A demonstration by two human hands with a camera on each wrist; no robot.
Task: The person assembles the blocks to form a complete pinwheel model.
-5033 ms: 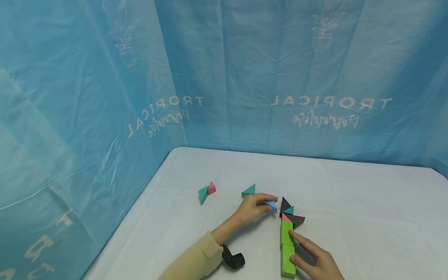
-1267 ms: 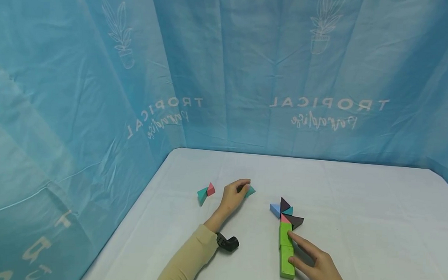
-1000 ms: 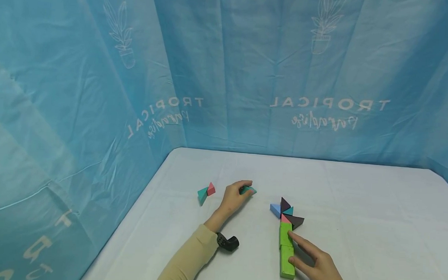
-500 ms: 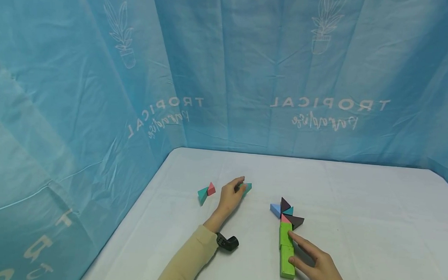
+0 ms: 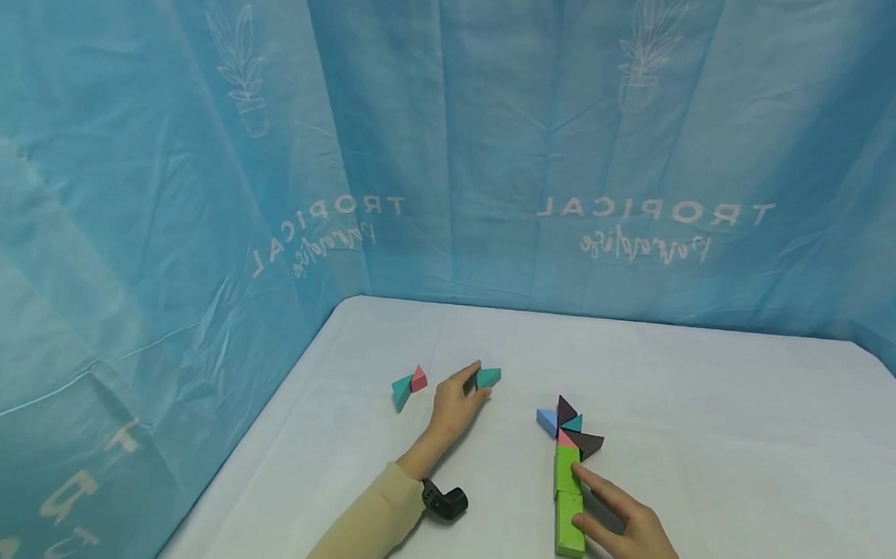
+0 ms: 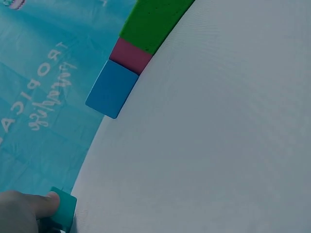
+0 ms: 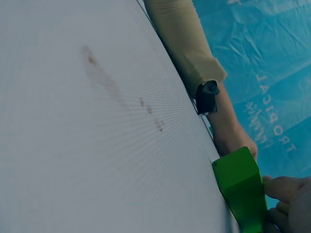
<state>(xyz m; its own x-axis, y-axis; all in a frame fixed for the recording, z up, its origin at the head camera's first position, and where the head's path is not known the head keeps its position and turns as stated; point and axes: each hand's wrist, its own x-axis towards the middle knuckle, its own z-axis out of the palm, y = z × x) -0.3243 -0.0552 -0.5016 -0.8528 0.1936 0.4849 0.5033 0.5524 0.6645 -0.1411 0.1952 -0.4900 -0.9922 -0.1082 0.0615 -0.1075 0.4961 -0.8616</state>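
Left hand [image 5: 453, 406] pinches a teal wedge [image 5: 490, 377]; right hand [image 5: 636, 529], spread, touches green blocks [image 5: 569, 510].

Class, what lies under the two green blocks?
The white table shows around the two green blocks, and they appear to rest on it. Whatever is directly beneath is covered.

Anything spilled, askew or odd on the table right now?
Yes: brownish smudges show over the white tabletop in the right wrist view, like a stain; whether on the surface or the lens, I can't tell.
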